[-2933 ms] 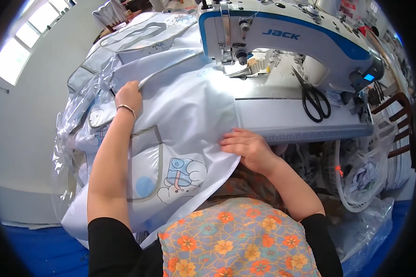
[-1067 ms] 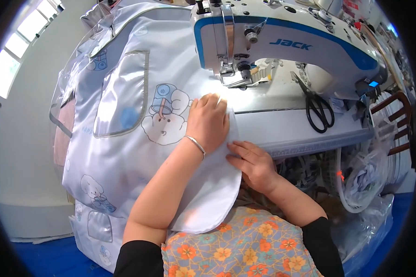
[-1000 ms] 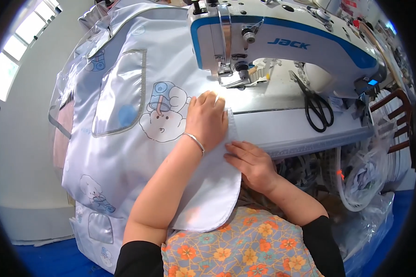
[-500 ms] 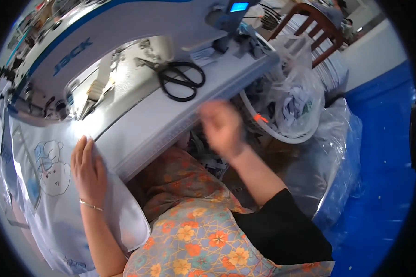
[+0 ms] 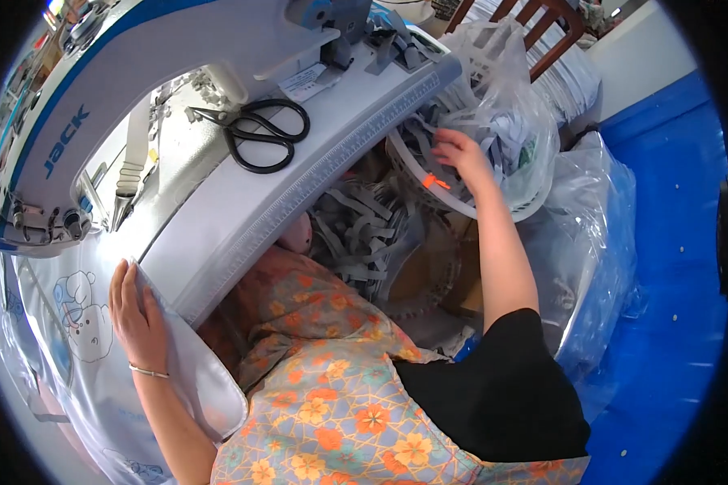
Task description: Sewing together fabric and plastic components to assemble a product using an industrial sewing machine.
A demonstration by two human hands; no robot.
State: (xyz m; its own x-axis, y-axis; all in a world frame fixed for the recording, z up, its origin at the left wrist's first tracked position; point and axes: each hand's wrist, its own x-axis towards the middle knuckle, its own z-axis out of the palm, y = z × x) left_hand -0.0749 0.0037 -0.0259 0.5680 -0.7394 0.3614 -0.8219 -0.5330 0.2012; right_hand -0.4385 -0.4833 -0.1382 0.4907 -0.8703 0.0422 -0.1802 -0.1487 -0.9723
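My left hand (image 5: 137, 319) lies flat, fingers stretched out, on white fabric (image 5: 214, 392) printed with a cartoon bear, close below the needle area of a white and blue sewing machine (image 5: 125, 81). Off to the right, my right hand (image 5: 463, 158) reaches over a white plastic basket (image 5: 413, 167) with an orange tie on its rim. Its fingers are apart, near the grey strips (image 5: 417, 139) inside; no strip shows in its grip. Black-handled scissors (image 5: 229, 120) rest on the machine bed. A band (image 5: 136, 149) hangs beside the needle area.
A ruler strip (image 5: 356, 144) runs along the table's front edge. Under it lies a heap of grey strips (image 5: 352, 230). Clear plastic bags (image 5: 594, 218) surround the basket's right side. A brown wooden chair (image 5: 560, 36) stands behind, and the floor (image 5: 663, 267) is blue.
My right hand has moved right, from the table's front edge to over the basket. My left hand stays on the fabric. The view has shifted, showing more of the basket and the heap.
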